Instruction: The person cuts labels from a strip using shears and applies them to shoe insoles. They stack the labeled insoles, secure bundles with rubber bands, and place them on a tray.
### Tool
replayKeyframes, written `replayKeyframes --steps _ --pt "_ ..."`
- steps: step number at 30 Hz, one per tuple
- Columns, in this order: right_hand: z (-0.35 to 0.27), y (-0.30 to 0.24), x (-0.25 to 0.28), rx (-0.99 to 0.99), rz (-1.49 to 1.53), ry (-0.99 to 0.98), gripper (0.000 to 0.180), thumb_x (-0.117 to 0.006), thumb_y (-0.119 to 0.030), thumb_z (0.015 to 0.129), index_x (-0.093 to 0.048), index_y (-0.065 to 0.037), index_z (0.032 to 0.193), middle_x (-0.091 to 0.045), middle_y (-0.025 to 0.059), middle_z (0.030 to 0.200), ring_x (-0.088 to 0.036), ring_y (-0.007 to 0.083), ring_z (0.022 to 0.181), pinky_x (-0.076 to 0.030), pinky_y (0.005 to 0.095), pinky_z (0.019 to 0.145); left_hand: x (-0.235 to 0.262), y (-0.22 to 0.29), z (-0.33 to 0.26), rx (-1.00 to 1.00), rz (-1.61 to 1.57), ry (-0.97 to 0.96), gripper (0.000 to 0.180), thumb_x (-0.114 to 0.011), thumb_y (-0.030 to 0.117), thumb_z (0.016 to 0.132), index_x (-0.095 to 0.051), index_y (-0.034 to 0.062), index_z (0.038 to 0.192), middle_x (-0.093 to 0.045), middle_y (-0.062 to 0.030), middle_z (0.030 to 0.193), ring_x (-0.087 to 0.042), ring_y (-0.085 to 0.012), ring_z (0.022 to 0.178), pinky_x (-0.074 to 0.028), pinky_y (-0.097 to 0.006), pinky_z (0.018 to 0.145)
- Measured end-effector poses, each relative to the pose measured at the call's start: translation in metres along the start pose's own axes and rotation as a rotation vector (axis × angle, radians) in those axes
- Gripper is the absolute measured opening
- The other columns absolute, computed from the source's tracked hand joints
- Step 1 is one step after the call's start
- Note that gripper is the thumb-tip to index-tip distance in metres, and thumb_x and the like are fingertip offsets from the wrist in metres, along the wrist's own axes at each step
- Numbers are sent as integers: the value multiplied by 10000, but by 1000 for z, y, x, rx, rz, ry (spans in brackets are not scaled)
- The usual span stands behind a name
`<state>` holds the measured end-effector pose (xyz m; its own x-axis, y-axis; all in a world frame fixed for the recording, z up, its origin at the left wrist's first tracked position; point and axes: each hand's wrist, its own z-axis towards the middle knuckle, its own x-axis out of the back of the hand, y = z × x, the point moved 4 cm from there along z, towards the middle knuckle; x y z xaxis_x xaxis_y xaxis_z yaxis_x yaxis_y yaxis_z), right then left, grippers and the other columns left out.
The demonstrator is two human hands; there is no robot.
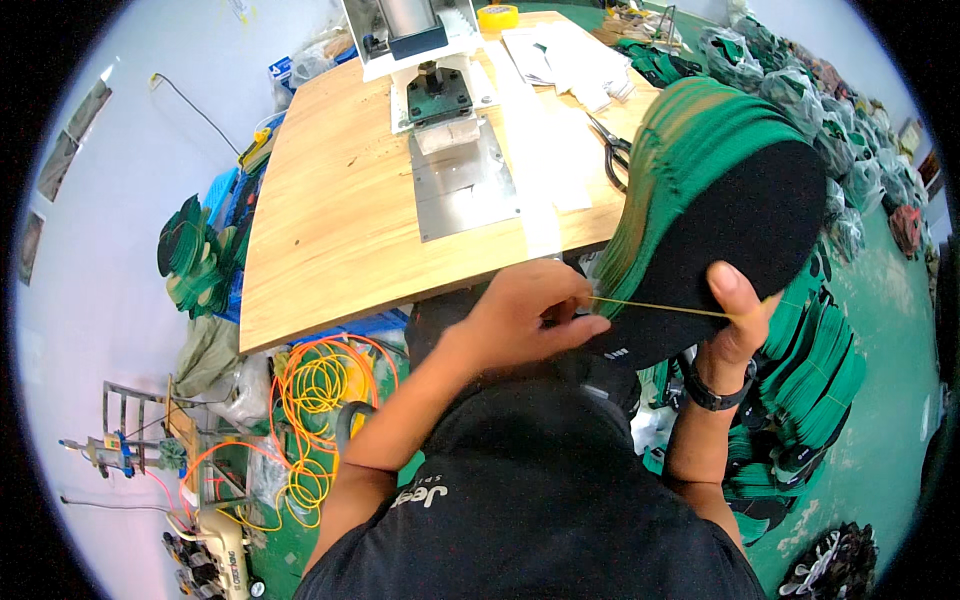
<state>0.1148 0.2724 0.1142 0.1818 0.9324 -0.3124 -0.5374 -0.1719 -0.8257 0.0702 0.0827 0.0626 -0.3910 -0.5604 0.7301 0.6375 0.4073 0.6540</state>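
Observation:
A thick stack of shoe insoles (745, 215), black on the top face with green and tan edges, is held tilted over the table's near right corner. My right hand (738, 315) grips its lower right end, thumb on the black face and the other fingers hidden beneath. A thin yellowish rubber band (660, 306) runs taut across the narrow end of the stack, reaching my right thumb. At the left side of the stack, my left hand (530, 312) has its fingers closed on the band's other end.
A press (437, 92) stands on the wooden table (340, 210) above a metal plate (465, 190). Scissors (615, 155), papers (570, 65) and a tape roll (497, 17) lie rightward. Insole bundles (810, 370) crowd the floor at right; coiled hoses (315, 390) lie at left.

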Motion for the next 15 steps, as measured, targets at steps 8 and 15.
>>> replayKeyframes --steps 8,15 --pt "25 20 -30 464 -343 16 724 -827 -247 629 -499 -3 1227 -449 171 1241 -420 274 1178 -356 354 976 -20 -21 13 103 -848 397 1113 -846 74 512 -165 36 1392 -437 -140 1300 -462 -277 1195 -382 -401 1016" --pt "-11 38 -8 428 -389 -542 360 -619 -29 806 -497 0 1144 -599 125 848 -593 248 789 -468 335 776 19 -7 25 -43 -1092 688 846 -709 39 597 -301 -12 1337 -516 -190 1216 -551 -313 1103 -426 -431 982"
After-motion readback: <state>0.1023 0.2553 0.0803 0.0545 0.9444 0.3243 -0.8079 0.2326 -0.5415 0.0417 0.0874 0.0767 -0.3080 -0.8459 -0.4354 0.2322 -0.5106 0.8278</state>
